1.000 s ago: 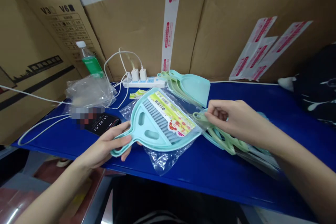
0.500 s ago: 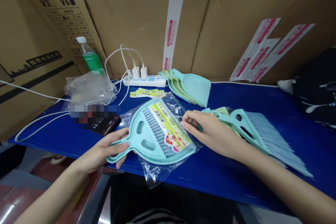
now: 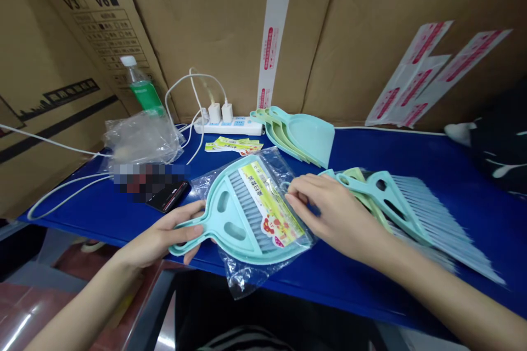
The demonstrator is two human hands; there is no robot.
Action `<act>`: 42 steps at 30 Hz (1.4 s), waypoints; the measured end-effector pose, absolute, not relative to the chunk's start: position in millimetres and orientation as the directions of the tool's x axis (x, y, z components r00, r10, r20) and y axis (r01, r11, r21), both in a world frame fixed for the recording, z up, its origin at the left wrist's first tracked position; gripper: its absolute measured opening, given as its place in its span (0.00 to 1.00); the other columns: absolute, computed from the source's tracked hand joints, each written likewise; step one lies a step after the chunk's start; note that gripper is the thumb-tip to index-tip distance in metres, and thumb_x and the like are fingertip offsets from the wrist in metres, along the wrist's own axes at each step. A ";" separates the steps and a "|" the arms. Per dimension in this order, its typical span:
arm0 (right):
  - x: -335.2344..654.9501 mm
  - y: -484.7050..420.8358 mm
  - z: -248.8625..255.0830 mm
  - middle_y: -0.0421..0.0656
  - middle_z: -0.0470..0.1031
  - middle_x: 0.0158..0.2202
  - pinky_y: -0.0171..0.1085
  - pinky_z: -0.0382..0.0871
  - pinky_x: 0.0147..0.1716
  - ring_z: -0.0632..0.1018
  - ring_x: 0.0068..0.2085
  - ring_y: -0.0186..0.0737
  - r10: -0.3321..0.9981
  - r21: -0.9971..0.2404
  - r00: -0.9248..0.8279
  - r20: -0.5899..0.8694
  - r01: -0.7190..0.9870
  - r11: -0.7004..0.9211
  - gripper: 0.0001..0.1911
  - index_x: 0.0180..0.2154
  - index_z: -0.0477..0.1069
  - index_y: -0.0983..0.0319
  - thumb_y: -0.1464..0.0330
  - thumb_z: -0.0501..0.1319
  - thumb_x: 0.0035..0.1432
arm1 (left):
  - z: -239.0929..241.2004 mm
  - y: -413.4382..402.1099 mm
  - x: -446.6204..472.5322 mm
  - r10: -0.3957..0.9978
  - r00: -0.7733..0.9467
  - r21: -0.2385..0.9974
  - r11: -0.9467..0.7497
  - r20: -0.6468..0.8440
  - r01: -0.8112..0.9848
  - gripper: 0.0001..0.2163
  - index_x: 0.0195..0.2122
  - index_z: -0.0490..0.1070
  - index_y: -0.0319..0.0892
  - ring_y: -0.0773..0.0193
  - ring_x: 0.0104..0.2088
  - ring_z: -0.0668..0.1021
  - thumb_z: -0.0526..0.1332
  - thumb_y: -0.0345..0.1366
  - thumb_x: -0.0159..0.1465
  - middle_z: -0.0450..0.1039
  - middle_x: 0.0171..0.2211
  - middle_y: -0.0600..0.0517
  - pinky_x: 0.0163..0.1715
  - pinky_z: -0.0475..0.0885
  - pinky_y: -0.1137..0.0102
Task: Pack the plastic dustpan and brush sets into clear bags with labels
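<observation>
Since a second ago, right hand has shifted left and lower in frame. Left to right: left hand grips the handle of a rounded pale-turquoise plastic dustpan-and-brush set, centre of frame, partly in a clear film bag; right hand's fingers curl at the bag's right side, grip unclear; fan-shaped turquoise-and-green plastic brushes, right.

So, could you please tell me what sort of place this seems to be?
Probably a makeshift indoor workstation: a blue-topped table stands before brown taped cardboard panels, with a stack of pale-blue and green plastic dustpans on it.
</observation>
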State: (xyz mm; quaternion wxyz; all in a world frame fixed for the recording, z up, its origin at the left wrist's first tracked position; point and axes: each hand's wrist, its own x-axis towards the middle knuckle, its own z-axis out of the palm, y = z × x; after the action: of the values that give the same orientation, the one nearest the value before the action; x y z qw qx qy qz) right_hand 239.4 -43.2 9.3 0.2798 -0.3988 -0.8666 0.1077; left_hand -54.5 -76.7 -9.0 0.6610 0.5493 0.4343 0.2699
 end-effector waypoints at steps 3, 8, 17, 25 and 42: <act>244.7 -41.0 16.8 0.41 0.70 0.28 0.36 0.64 0.30 0.71 0.29 0.36 0.778 -0.599 -0.515 0.359 0.513 0.615 0.14 0.30 0.67 0.59 0.67 0.49 0.66 | -7.3 -77.9 -53.5 0.855 0.428 0.956 0.277 -0.292 0.100 0.30 0.60 0.63 0.37 0.73 0.16 0.65 0.66 0.44 0.60 0.68 0.19 0.57 0.19 0.53 0.74; 245.2 -37.3 17.0 0.41 0.69 0.30 0.37 0.66 0.28 0.71 0.28 0.35 0.834 -0.668 -0.506 0.221 0.544 0.507 0.18 0.50 0.73 0.60 0.63 0.53 0.62 | -7.7 -78.8 -53.4 0.861 0.412 0.951 0.306 -0.297 0.048 0.31 0.61 0.62 0.38 0.74 0.15 0.63 0.67 0.43 0.59 0.67 0.19 0.57 0.17 0.49 0.74; 263.9 -10.9 26.7 0.38 0.68 0.28 0.35 0.64 0.21 0.70 0.23 0.34 0.907 -0.804 -0.405 0.113 0.500 0.323 0.26 0.56 0.64 0.61 0.63 0.59 0.55 | -0.5 -84.2 -62.4 0.894 0.354 0.958 0.287 -0.276 0.022 0.28 0.57 0.67 0.38 0.75 0.15 0.63 0.68 0.44 0.57 0.67 0.18 0.58 0.17 0.51 0.75; 227.2 68.9 53.0 0.41 0.75 0.32 0.44 0.71 0.36 0.76 0.30 0.41 0.792 -0.445 -0.547 0.270 0.659 0.607 0.29 0.61 0.60 0.61 0.72 0.56 0.57 | -5.6 -101.5 -105.6 0.900 0.301 0.948 0.308 -0.316 0.075 0.34 0.61 0.63 0.40 0.73 0.13 0.61 0.68 0.48 0.57 0.62 0.12 0.61 0.17 0.55 0.75; 224.2 20.7 47.7 0.42 0.76 0.26 0.40 0.73 0.28 0.78 0.26 0.40 0.850 -0.535 -0.478 0.221 0.670 0.515 0.11 0.38 0.71 0.62 0.67 0.52 0.61 | -8.2 -78.7 -93.4 0.894 0.351 0.959 0.276 -0.280 0.060 0.33 0.60 0.62 0.37 0.74 0.14 0.63 0.68 0.46 0.57 0.66 0.16 0.58 0.15 0.51 0.76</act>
State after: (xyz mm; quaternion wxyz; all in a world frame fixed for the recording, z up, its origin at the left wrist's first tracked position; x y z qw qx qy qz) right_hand 224.2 20.7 47.7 0.2356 -0.4535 -0.8379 0.1917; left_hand -93.4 -78.7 -8.2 0.6462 0.5077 0.4697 0.3224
